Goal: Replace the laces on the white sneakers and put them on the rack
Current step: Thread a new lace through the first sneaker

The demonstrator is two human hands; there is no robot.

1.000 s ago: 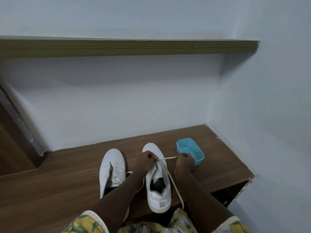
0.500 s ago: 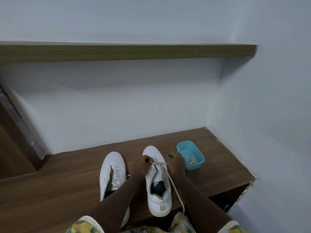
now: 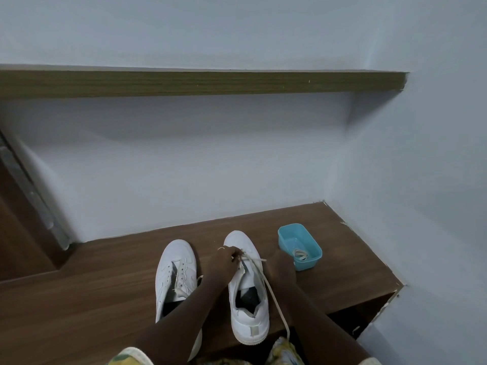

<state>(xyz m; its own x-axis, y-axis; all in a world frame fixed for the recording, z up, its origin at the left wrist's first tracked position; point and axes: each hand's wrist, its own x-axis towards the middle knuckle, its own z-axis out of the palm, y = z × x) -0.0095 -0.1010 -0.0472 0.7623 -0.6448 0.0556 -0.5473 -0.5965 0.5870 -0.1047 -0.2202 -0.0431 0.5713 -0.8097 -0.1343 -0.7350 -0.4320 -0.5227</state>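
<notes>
right hand (image 3: pixel 280 267) drawing back from blue tub (image 3: pixel 307 264) to right sneaker (image 3: pixel 250 322) at 6 o'clock, grip hidden, cannot tell. left hand (image 3: pixel 224 262) pinching lace (image 3: pixel 272 301) at toe eyelets. threading only starting; left sneaker (image 3: pixel 175 256) waiting at 9 o'clock.

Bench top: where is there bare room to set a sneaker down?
Bare bench top lies left of the left sneaker, in the strip between toes and back wall, and right of the blue tub. Crowded: around the right sneaker, where the left hand, right hand and lace meet.
</notes>
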